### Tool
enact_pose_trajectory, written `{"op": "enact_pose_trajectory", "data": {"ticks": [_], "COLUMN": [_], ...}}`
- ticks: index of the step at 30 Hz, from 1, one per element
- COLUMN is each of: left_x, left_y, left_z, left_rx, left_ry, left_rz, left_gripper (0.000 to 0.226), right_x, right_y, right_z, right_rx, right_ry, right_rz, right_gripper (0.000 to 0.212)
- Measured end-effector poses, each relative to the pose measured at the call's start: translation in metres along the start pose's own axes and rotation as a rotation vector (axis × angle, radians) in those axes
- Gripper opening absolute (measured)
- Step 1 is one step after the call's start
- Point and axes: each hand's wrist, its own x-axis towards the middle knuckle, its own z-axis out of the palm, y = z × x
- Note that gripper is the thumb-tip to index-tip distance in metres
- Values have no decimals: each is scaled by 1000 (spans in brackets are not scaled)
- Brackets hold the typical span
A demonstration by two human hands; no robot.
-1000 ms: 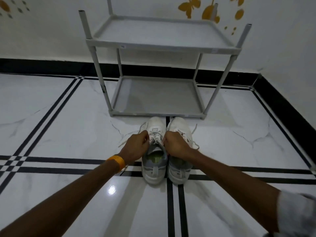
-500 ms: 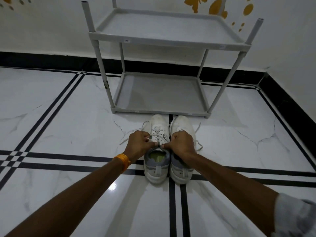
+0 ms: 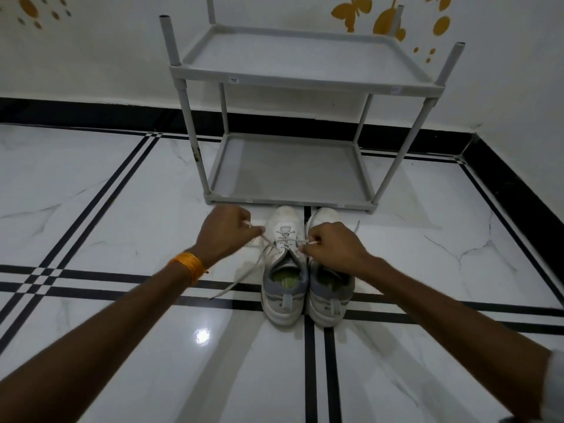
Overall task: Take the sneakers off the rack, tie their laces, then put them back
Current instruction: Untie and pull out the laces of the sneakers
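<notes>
Two white and grey sneakers stand side by side on the floor, toes toward the rack. The left sneaker point(image 3: 284, 270) has its lace point(image 3: 268, 242) drawn taut to both sides. My left hand point(image 3: 227, 232) pinches one lace end to the left of that shoe. My right hand point(image 3: 331, 248) pinches the other end, held over the right sneaker point(image 3: 331, 296) and hiding its laces. A loose lace tail point(image 3: 235, 285) trails across the floor to the left. The grey two-shelf rack point(image 3: 293, 199) stands just beyond the shoes, both shelves bare.
White marble floor point(image 3: 122, 209) with black inlay lines surrounds the shoes. A white wall with a black skirting point(image 3: 91, 117) runs behind the rack, and another wall closes the right side. Rack posts point(image 3: 169, 41) stick up above the top shelf.
My hands were close together over the left sneaker's tongue. They have moved apart, the left one farther left, pulling the lace tight. The view has tilted down a little.
</notes>
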Motion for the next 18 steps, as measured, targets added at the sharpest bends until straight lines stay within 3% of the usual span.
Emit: {"op": "enact_pose_trajectory", "data": {"ticks": [3,7,9,11,13,15,18], "left_x": [8,9,12,17,26,39,55], "left_y": [15,48,62,75,83,88,98], "left_z": [-38,-55,-54,-50,-48,-49,-60], "left_rx": [-143,-403,-235,124,383,568,640], "left_ry": [69,-189,-150,-60,-61,-87,-67], "left_rz": [54,122,349,660,853,875,674], "left_gripper": [39,34,33,29,23,24,28], "right_x": [13,28,34,38,41,44,42], "right_y": [-2,-25,-41,-57,-73,-86,-93], "right_z": [-43,-103,-126,-143,-153,-155,-151], "right_rx": [49,386,424,416,369,290,226], "right_ry": [-105,-77,-23,-1,-26,-32,59], "right_rz": [-62,-89,-121,-149,-179,-207,-231], "right_gripper": [37,38,37,37,38,38,37]}}
